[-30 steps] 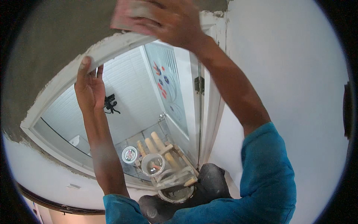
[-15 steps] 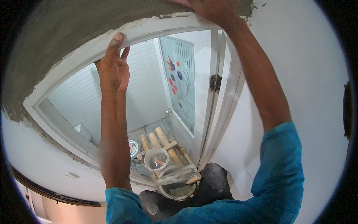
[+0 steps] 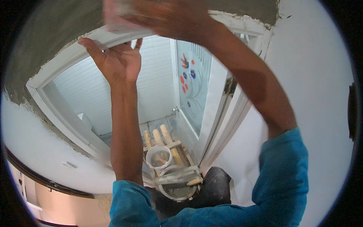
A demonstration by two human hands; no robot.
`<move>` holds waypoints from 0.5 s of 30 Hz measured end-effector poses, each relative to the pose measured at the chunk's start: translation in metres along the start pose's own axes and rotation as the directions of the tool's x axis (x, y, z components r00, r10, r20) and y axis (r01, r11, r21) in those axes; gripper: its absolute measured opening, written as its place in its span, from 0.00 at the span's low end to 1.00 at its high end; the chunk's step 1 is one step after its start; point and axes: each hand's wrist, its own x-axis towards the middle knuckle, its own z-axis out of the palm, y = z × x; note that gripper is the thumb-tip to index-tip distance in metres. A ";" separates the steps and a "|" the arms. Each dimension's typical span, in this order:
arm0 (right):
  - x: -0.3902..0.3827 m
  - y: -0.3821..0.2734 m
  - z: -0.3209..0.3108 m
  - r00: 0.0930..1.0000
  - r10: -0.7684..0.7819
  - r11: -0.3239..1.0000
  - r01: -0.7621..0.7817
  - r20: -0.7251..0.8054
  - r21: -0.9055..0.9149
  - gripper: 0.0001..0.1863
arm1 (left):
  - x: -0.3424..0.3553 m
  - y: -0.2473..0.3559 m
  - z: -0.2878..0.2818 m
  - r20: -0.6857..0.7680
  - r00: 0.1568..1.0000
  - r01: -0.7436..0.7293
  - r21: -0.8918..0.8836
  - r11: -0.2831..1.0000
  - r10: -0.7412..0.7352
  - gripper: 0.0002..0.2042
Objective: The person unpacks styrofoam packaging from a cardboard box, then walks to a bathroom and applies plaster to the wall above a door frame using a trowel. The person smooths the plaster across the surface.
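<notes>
My left hand point(image 3: 123, 63) is raised to the top bar of a white door frame point(image 3: 58, 67). Its thumb lies over the front face, while the fingers hook behind the underside. Farther up, my right hand point(image 3: 172, 19) grips a pinkish pad point(image 3: 117, 17), smeared by motion, across the frame's upper edge and the wall above. Grey cement plaster point(image 3: 49, 34) covers that wall, with a ragged white line where it meets the frame. The pad's exact kind cannot be made out, and the right fingertips are blurred.
Below stands a wooden platform with round poles point(image 3: 166, 132). It carries a white bucket point(image 3: 159, 156) and, nearer me, a basin of grey mix point(image 3: 177, 193) with a wooden-handled tool point(image 3: 194, 181) across it. A door with a flowered glass panel point(image 3: 189, 79) hangs open at the right.
My right hand has swept left along the top of the frame, bringing the pink pad into view. The left hand stays at the frame, its thumb now spread farther left.
</notes>
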 end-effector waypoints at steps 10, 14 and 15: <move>0.033 -0.029 0.019 0.995 -0.075 0.991 0.081 -0.061 0.109 0.07 | 0.006 0.012 -0.008 -0.084 0.992 -0.089 0.094 0.992 0.097 0.56; 0.023 0.000 -0.007 0.986 -0.158 0.982 0.152 0.047 0.108 0.07 | 0.007 0.014 -0.015 -0.113 0.993 -0.018 -0.022 1.000 0.016 0.58; 0.034 -0.003 0.001 0.994 -0.104 0.990 0.105 -0.019 0.090 0.07 | 0.007 0.014 -0.018 -0.168 0.986 -0.012 -0.064 0.998 0.001 0.58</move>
